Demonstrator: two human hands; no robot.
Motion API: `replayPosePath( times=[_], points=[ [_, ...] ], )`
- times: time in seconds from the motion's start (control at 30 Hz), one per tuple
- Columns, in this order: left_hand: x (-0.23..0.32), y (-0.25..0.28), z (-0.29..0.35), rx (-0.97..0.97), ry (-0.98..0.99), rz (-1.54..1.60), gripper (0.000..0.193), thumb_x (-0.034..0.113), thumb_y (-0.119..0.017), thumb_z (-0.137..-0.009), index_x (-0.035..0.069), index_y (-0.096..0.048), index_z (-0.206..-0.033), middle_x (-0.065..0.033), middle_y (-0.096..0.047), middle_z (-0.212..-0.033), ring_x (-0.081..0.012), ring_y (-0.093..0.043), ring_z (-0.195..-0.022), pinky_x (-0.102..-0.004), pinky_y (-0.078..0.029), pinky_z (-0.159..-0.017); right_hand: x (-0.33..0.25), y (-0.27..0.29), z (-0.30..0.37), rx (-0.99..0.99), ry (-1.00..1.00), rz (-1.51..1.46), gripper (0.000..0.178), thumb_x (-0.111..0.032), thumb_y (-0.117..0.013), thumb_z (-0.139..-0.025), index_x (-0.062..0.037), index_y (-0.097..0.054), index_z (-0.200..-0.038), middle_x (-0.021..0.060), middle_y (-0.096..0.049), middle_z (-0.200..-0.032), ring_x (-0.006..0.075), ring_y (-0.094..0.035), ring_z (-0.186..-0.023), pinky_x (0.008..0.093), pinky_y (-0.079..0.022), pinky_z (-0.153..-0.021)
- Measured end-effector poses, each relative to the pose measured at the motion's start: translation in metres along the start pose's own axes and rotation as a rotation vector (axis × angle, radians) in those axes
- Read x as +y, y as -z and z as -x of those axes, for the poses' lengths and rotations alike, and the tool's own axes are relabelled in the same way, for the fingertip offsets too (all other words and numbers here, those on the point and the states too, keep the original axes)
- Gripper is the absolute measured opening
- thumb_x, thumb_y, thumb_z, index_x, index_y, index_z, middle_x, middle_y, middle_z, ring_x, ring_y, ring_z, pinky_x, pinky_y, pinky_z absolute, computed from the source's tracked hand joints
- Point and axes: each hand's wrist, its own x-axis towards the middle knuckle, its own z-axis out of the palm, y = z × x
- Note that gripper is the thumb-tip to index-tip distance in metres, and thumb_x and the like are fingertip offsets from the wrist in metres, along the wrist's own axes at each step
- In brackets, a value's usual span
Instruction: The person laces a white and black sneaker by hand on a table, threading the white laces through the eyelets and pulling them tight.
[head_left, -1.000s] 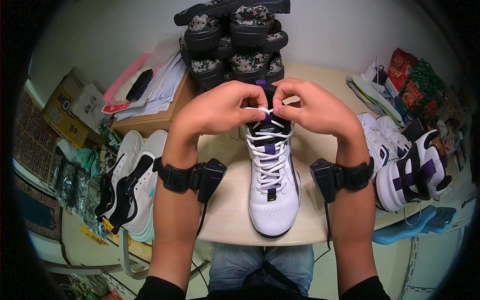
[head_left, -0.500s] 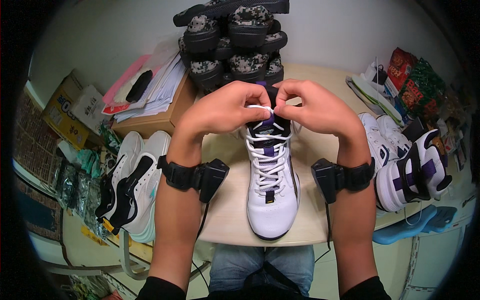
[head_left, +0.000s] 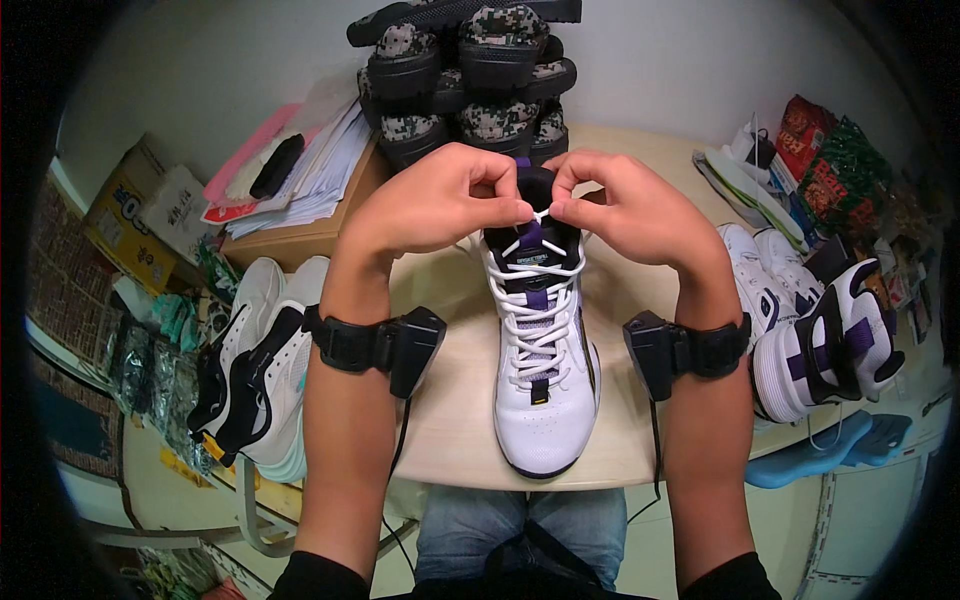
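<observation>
White lace-up shoe [head_left: 545, 430] with black and purple parts sits upright at the middle of the bench's [head_left: 640, 430] near edge, toe toward that edge, heel toward the far edge. Left hand [head_left: 435, 205] grip: thumb and forefinger pinched on the white laces [head_left: 540, 335] at the top of the tongue. Right hand [head_left: 635, 215] grip: same pinch on the laces, just beside the left fingertips. Tongue carries a dark label [head_left: 530, 262] with a line of small pale lettering; below the laces, a black tab [head_left: 540, 391] with a small yellow mark. Matching shoe [head_left: 820, 350], white with purple patches, lies tilted at the right edge, next to white shoes [head_left: 760, 285] with dark printing on the side. Far right corner: red package [head_left: 803, 137] and green package [head_left: 845, 180], both with bold print. Blue foot-shaped pieces [head_left: 825, 455] lie below the right edge. By the left edge, white and black shoes [head_left: 270, 385] with a yellow-orange heel part. Beyond that edge, yellow carton [head_left: 130, 225] with big printed characters. Far left corner: papers [head_left: 335, 165] piled on a brown box [head_left: 275, 248]. Camouflage shoes [head_left: 500, 55] with black soles are stacked toward the far edge.
</observation>
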Motion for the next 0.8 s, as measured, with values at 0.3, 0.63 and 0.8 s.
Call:
replayPosePath(
  times=[0.3, 0.63, 0.8],
  points=[
    [0.008, 0.014, 0.011, -0.1, 0.125, -0.164, 0.016, 0.008, -0.066, -0.084, 0.002, -0.058, -0.072, 0.0037, -0.053, -0.069, -0.0041, -0.043, -0.063, -0.0226, -0.034, -0.056, -0.008, 0.006, 0.008, -0.032, 0.036, 0.291, 0.015, -0.016, -0.062, -0.088, -0.0013, -0.058, -0.084, 0.0158, -0.059, -0.116, 0.0235, -0.058, -0.101, 0.0344, -0.045, -0.086],
    [0.007, 0.018, 0.015, -0.071, 0.021, -0.002, 0.015, 0.015, -0.066, -0.088, 0.0, -0.066, -0.088, -0.0013, -0.063, -0.079, -0.0059, -0.054, -0.073, -0.0227, -0.043, -0.066, -0.035, 0.004, 0.008, 0.081, -0.211, 0.382, 0.017, -0.013, -0.054, -0.084, 0.0033, -0.059, -0.082, 0.0083, -0.055, -0.063, 0.0172, -0.048, -0.058, 0.033, -0.042, -0.056],
    [0.009, 0.016, 0.013, -0.023, 0.097, -0.173, 0.016, 0.012, -0.065, -0.086, -0.002, -0.067, -0.079, -0.0023, -0.063, -0.082, -0.0069, -0.054, -0.072, -0.024, -0.043, -0.065, -0.039, 0.014, 0.011, -0.321, -0.4, 0.118, 0.02, -0.008, -0.045, -0.082, 0.003, -0.059, -0.074, 0.0033, -0.052, -0.061, 0.0137, -0.047, -0.059, 0.0303, -0.041, -0.056]
  ],
)
